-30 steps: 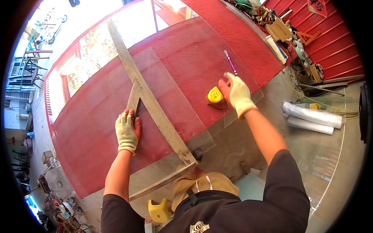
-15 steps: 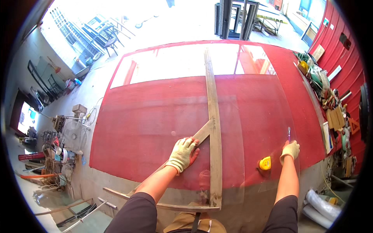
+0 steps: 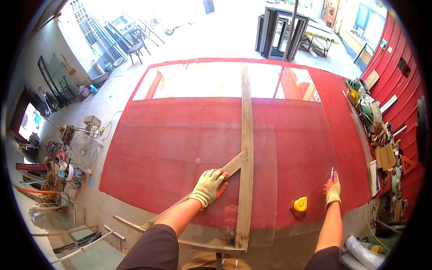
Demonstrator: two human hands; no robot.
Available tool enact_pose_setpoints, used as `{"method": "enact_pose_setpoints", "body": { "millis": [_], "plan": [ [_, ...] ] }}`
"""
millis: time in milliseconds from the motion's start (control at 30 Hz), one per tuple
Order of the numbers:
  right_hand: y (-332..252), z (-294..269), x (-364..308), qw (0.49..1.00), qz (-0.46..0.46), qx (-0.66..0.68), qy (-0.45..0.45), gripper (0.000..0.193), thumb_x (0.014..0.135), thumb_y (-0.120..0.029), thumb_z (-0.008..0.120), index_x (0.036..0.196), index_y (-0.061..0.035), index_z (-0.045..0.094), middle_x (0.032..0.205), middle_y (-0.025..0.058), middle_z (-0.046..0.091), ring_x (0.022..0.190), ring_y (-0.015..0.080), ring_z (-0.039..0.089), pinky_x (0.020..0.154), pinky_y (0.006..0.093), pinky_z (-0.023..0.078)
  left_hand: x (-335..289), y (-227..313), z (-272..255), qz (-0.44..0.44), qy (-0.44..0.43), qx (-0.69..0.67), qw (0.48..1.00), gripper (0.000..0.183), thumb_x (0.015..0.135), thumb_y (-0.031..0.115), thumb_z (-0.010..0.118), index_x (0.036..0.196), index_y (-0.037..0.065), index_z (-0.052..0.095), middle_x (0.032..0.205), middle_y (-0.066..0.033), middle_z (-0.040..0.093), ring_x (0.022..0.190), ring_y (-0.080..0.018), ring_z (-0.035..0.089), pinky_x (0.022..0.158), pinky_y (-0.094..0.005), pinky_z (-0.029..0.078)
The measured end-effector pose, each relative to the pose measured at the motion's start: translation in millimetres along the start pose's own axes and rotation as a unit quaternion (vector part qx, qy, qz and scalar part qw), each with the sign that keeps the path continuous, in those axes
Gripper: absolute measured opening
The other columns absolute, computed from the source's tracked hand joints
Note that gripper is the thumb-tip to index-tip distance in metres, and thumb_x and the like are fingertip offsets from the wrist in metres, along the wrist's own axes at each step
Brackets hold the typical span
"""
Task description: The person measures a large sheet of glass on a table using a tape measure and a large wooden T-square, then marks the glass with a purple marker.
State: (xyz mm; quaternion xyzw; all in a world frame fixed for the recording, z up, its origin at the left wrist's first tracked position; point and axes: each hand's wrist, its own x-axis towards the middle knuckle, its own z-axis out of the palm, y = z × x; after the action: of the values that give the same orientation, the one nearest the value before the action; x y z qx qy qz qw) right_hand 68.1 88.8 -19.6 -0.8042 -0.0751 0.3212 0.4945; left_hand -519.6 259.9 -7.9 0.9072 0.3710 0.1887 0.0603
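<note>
A large sheet of clear glass (image 3: pixel 189 148) lies over a red-covered table (image 3: pixel 351 180), with bright reflections at its far end. Across the glass runs a wooden square (image 3: pixel 246 130), a long straight bar with a diagonal brace. My left hand (image 3: pixel 208 188), in a pale glove with reddish fingers, is closed over that brace. To the right, well apart from the bar, my right hand (image 3: pixel 333 190) grips a slim, pen-like glass cutter (image 3: pixel 332 173), tip pointing away from me. A yellow tape measure (image 3: pixel 300 204) sits between the bar and my right hand.
Tools and boxes (image 3: pixel 384 155) crowd the right edge by a red wall. A standing fan (image 3: pixel 84 150) and a bucket (image 3: pixel 74 174) are on the left. Dark frames (image 3: pixel 283 33) stand beyond the table. Plastic-wrapped rolls (image 3: pixel 364 252) lie at the lower right.
My view has shifted, so the table sits lower in the picture. My right hand has turned, now showing its reddish finger side, still holding the cutter. My left hand stays on the brace.
</note>
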Motion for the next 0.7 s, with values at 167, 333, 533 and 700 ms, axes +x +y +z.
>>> {"method": "enact_pose_setpoints", "body": {
  "millis": [167, 333, 533, 700],
  "plan": [
    [-9, 16, -37, 0.971, -0.088, 0.174, -0.135, 0.029, 0.111, -0.015, 0.052, 0.137, -0.0192, 0.063, 0.083, -0.0001, 0.061, 0.058, 0.0094, 0.055, 0.051, 0.0298, 0.05, -2, -2, 2, 0.0, 0.012, -0.002, 1.0, 0.043, 0.097, 0.033, 0.071, 0.13, 0.007, 0.07, 0.133, -0.0133, 0.063, 0.128, -0.0304, 0.058, 0.112, -0.0463, 0.046],
    [-68, 51, -149, 0.925, -0.106, 0.239, -0.277, 0.033, 0.112, -0.02, 0.056, 0.144, -0.0158, 0.055, 0.12, 0.0052, 0.072, 0.104, 0.0178, 0.071, 0.081, 0.035, 0.061, -1, -1, -1, -0.001, 0.01, 0.004, 1.0, 0.044, 0.095, 0.033, 0.072, 0.131, 0.007, 0.07, 0.132, -0.0138, 0.063, 0.127, -0.0311, 0.058, 0.112, -0.0466, 0.046],
    [-83, 93, -204, 0.848, -0.225, 0.156, -0.455, 0.057, 0.105, -0.01, 0.068, 0.156, -0.0098, 0.042, 0.153, 0.0076, 0.057, 0.132, 0.0179, 0.062, 0.109, 0.0366, 0.053, 0, -1, 3, 0.002, 0.008, -0.002, 1.0, 0.043, 0.096, 0.032, 0.071, 0.131, 0.007, 0.069, 0.134, -0.0143, 0.062, 0.128, -0.0313, 0.057, 0.112, -0.0462, 0.045],
    [-101, 147, -256, 0.918, -0.164, 0.144, -0.332, 0.027, 0.104, -0.007, 0.068, 0.129, -0.0018, 0.058, 0.122, 0.0098, 0.069, 0.098, 0.0138, 0.066, 0.098, 0.0299, 0.055, 0, -4, 0, 0.0, 0.01, 0.003, 1.0, 0.041, 0.097, 0.031, 0.07, 0.131, 0.007, 0.069, 0.133, -0.0142, 0.062, 0.126, -0.0307, 0.058, 0.111, -0.0455, 0.045]
  ]
}}
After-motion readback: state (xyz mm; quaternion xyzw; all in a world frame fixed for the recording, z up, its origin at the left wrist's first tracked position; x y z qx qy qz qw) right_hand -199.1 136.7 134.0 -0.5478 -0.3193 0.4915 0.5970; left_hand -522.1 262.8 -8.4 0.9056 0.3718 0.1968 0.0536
